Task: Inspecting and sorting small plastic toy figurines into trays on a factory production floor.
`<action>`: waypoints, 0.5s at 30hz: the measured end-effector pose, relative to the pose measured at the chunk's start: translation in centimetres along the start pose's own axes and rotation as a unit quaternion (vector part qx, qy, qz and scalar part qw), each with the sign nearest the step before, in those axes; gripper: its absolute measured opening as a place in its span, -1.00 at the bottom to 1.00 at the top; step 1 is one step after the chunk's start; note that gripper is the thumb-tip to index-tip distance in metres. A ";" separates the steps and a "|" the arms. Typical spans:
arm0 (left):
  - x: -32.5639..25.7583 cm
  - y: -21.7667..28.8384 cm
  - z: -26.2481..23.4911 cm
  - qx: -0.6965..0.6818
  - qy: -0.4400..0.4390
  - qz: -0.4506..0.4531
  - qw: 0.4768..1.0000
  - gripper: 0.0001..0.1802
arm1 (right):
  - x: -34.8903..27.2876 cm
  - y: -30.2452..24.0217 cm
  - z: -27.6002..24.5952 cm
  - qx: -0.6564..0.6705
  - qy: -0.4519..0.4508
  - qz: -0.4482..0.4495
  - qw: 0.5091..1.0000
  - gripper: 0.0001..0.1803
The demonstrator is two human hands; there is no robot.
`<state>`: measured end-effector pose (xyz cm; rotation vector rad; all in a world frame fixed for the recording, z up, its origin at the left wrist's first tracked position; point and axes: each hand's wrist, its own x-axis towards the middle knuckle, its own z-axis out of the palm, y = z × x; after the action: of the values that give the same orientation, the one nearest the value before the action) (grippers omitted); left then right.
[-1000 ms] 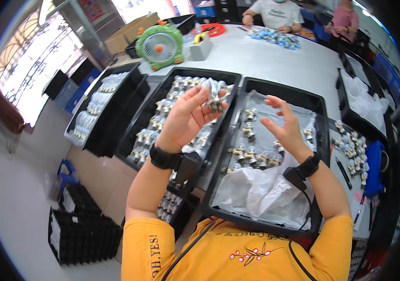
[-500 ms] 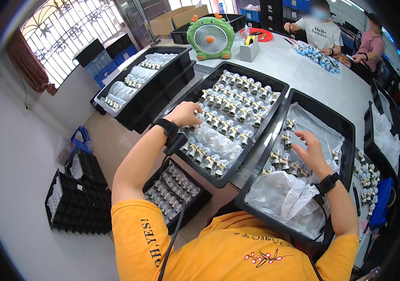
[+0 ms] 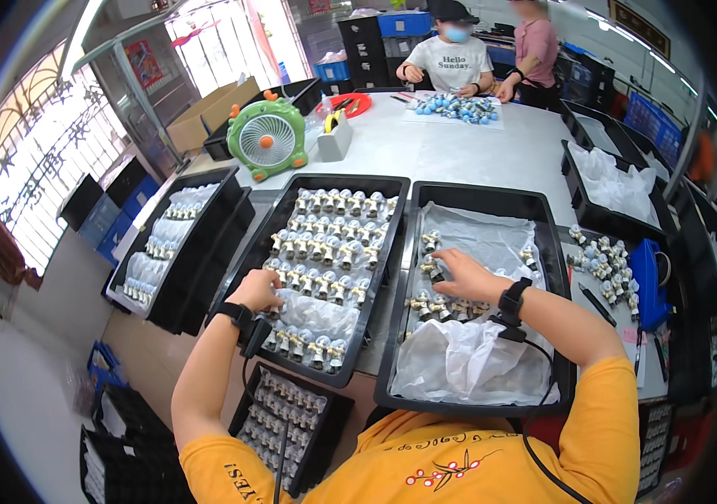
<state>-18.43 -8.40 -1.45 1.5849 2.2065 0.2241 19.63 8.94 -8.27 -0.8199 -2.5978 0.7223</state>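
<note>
My left hand (image 3: 256,291) is over the left edge of the middle black tray (image 3: 400,189), its fingers curled in at the end of a row of small figurines (image 3: 316,282). What those fingers hold, if anything, is hidden. My right hand (image 3: 468,275) reaches into the right black tray (image 3: 493,195), thumb and fingers closed about one figurine (image 3: 432,269) near its left side. The figurines have pale grey-blue heads, cream middles and dark bases. Crumpled white plastic sheeting (image 3: 459,361) lies in the front of the right tray, below several more figurines.
Stacked black trays (image 3: 237,214) stand at the left, with a green fan (image 3: 268,141) and a tape dispenser (image 3: 335,139) behind. Loose figurines (image 3: 606,265) lie right, beside a blue box (image 3: 651,286). Another tray (image 3: 329,437) is below. Two people work across the table.
The view has turned and shifted, so the trays sit further left and look straighter. My right hand's fingers have closed in on the figurine. My left hand remains at the middle tray's left edge.
</note>
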 end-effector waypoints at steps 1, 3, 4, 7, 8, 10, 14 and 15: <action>0.0 0.3 -0.2 0.011 0.004 0.019 1.000 -0.68 | 0.2 0.1 0.1 0.002 -0.016 0.004 1.000 -0.33; 0.0 1.0 -0.4 0.075 0.030 0.022 0.997 -0.62 | 0.5 -0.1 0.5 0.003 -0.009 0.008 1.000 -0.33; -0.3 2.2 -0.7 0.082 0.043 0.011 0.996 -0.59 | 0.6 0.0 0.9 0.005 -0.010 0.009 1.000 -0.33; -1.3 6.8 -1.7 -0.043 0.067 0.093 0.992 -0.62 | 1.1 0.2 1.2 -0.001 0.018 0.001 1.000 -0.37; -1.4 8.5 -1.7 -0.100 0.050 0.111 0.988 -0.64 | 1.3 0.0 1.2 -0.011 0.027 -0.001 1.000 -0.39; -1.5 11.8 -1.1 -0.169 0.041 0.193 0.966 -0.67 | 1.8 -0.3 0.9 -0.007 0.055 -0.013 0.998 -0.44; -2.8 18.8 0.2 -0.245 -0.041 0.240 0.938 -0.71 | 2.8 0.5 1.3 -0.044 0.052 -0.010 0.998 -0.46; -2.6 20.1 0.8 -0.253 -0.048 0.255 0.932 -0.71 | 2.8 0.9 1.2 -0.051 0.059 -0.008 0.997 -0.46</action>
<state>0.03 -4.06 5.68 1.7695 1.4554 0.7780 17.31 10.80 -9.31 -0.8447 -2.5496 0.5229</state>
